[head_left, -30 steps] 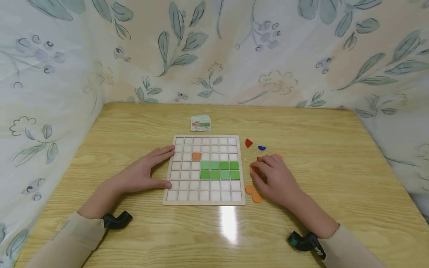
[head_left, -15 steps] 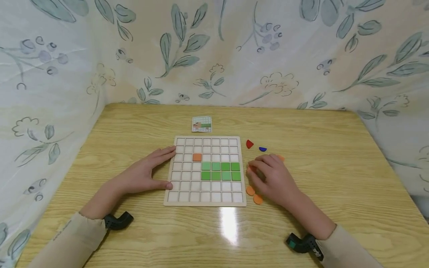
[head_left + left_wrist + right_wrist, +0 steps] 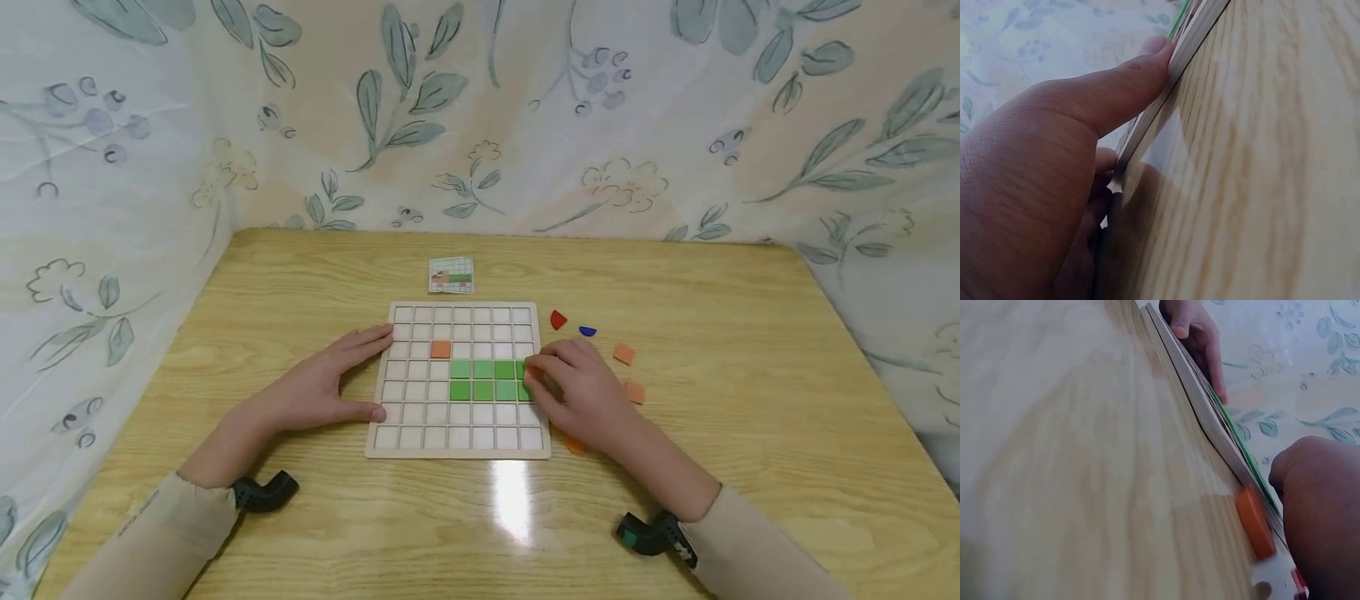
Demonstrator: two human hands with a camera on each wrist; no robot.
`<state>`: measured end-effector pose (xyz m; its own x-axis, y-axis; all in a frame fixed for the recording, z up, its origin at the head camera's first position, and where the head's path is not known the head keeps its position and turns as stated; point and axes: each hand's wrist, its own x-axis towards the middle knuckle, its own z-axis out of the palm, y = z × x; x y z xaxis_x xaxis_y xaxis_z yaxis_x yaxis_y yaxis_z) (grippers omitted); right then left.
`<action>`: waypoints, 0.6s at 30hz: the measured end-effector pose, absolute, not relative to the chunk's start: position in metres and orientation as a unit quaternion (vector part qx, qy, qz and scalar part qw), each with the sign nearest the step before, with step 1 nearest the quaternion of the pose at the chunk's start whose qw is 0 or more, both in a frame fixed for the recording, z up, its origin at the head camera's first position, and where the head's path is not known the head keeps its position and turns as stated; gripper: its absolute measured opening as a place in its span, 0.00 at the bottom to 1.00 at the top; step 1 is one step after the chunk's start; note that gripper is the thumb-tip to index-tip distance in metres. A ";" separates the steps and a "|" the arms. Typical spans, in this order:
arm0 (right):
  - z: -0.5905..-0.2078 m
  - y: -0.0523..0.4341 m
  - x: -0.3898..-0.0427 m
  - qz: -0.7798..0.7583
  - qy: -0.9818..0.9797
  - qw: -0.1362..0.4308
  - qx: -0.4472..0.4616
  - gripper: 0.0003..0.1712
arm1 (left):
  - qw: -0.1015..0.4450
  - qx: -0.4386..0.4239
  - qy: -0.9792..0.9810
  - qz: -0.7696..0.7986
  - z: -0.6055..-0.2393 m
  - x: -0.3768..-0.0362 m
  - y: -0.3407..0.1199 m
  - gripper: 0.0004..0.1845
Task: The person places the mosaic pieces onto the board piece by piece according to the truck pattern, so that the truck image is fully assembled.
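Right hand: thumb and forefinger pinch a small orange piece [image 3: 529,374] above the board's right edge; its shape is partly hidden by the right hand [image 3: 583,390].
Left hand: fingers and thumb of the left hand [image 3: 318,389] spread, tips touching the board's left edge.
Grid board: the board [image 3: 457,455] lies flat on the bench [image 3: 360,525], between the hands.
Cells: two rows of green tiles [image 3: 482,380], right end partly covered; one orange tile [image 3: 441,349] up and left of them.
Loose pieces: red wedge [image 3: 558,319], blue half-disc [image 3: 587,331], two orange squares [image 3: 624,354] right of the board.
Picture card [image 3: 451,276]: just beyond the board's far edge.
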<state>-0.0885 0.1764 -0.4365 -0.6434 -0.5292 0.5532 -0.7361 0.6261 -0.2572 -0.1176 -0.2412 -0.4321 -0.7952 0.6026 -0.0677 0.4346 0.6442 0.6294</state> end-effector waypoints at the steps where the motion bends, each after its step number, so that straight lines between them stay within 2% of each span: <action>1: -0.435 0.172 -0.089 0.236 -0.875 0.217 0.364 0.11 | 0.136 0.291 0.896 0.306 -0.432 -0.118 -0.241 0.61; 9: -0.432 0.142 -0.097 0.241 -0.880 0.177 0.369 0.10 | 0.143 0.287 0.896 0.306 -0.433 -0.117 -0.242 0.61; 18: -0.428 0.104 -0.106 0.258 -0.871 0.166 0.384 0.08 | 0.134 0.295 0.894 0.308 -0.432 -0.119 -0.245 0.61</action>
